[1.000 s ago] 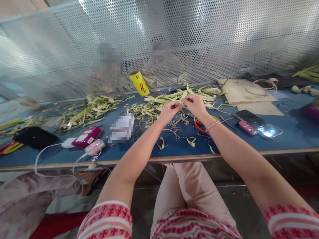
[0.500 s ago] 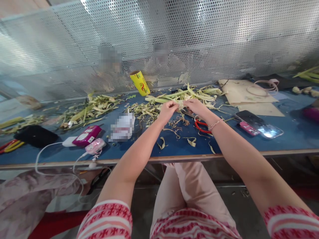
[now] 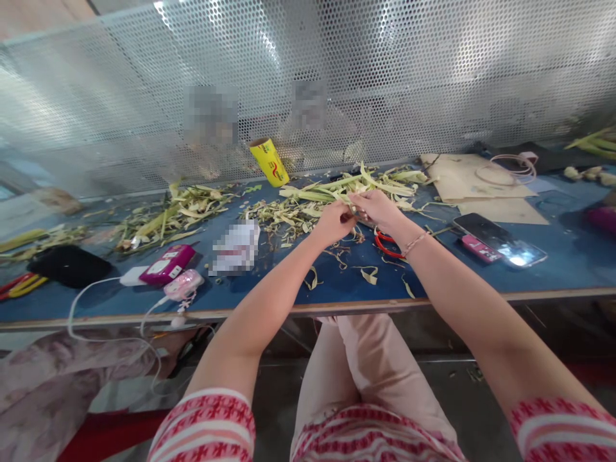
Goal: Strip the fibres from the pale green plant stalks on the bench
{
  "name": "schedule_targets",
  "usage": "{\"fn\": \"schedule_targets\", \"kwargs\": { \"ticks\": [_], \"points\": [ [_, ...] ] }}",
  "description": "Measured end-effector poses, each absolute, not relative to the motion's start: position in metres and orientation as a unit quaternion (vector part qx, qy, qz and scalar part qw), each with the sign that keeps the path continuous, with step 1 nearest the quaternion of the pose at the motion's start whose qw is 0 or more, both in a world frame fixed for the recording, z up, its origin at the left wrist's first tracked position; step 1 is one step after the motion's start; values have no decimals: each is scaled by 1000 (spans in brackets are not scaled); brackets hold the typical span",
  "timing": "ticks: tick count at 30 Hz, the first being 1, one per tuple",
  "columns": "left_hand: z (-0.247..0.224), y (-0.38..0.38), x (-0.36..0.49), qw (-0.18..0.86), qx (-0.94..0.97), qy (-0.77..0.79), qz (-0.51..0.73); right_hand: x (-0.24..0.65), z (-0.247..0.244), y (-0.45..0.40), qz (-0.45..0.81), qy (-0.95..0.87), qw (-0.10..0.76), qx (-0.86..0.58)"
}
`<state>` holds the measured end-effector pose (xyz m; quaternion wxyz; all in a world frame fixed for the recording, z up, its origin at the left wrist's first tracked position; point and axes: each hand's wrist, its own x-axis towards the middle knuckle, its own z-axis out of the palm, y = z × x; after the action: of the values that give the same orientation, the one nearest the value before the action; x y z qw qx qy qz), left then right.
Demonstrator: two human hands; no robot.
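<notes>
My left hand (image 3: 335, 222) and my right hand (image 3: 375, 206) meet over the middle of the blue table, with fingertips pinched together. Between them is a pale, thin husk piece, mostly hidden by the fingers. Just behind lies a heap of pale green leaves and husk strips (image 3: 332, 191), with smaller curled scraps (image 3: 289, 217) to the left of my hands. Under my right wrist rest red handle loops (image 3: 385, 247), which look like scissors; the blades are mostly hidden. Loose curled strips (image 3: 369, 275) lie near the table's front edge.
A perforated metal screen (image 3: 409, 83) stands behind the table. Left are a yellow tube (image 3: 270, 163), another leaf heap (image 3: 178, 212), a purple box (image 3: 168, 264) with white cables and a black pouch (image 3: 70, 265). On the right are a phone (image 3: 481, 231) and brown paper (image 3: 469, 179).
My hands have come closer together; the left one moved slightly right and down, its fingers now curled against the right hand. The pale piece between them shows less.
</notes>
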<state>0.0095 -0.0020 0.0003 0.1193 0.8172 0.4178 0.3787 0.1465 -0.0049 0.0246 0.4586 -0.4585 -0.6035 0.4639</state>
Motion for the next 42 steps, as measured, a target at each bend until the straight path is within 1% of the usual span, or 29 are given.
{"fn": "schedule_targets", "kwargs": {
  "ticks": [4,8,12,14,19,21,24,29,31,34,38,42],
  "points": [
    [3,-1,10,103,820,430,364,147,23,-2,405,-659,438,-457],
    [8,-3,11,121,808,444,368,151,24,2,259,-703,448,-488],
    [11,-5,11,132,791,461,380,152,23,3,162,-741,404,-511],
    [10,-5,10,159,774,476,386,152,20,3,130,-750,386,-521],
    [6,0,8,297,700,491,424,151,17,5,103,-747,370,-542],
    [5,2,9,326,676,492,442,151,19,4,126,-741,358,-554],
    [3,4,9,339,660,494,454,151,20,3,241,-713,334,-568],
    [1,4,8,328,668,474,471,147,14,7,397,-630,369,-555],
    [2,4,8,328,672,467,471,146,14,7,481,-581,386,-531],
    [3,3,9,356,671,459,462,146,20,4,572,-515,397,-499],
    [4,1,13,447,629,447,451,149,26,0,608,-487,421,-465],
    [4,-1,14,519,562,440,470,148,24,1,558,-510,469,-458]
  ]
}}
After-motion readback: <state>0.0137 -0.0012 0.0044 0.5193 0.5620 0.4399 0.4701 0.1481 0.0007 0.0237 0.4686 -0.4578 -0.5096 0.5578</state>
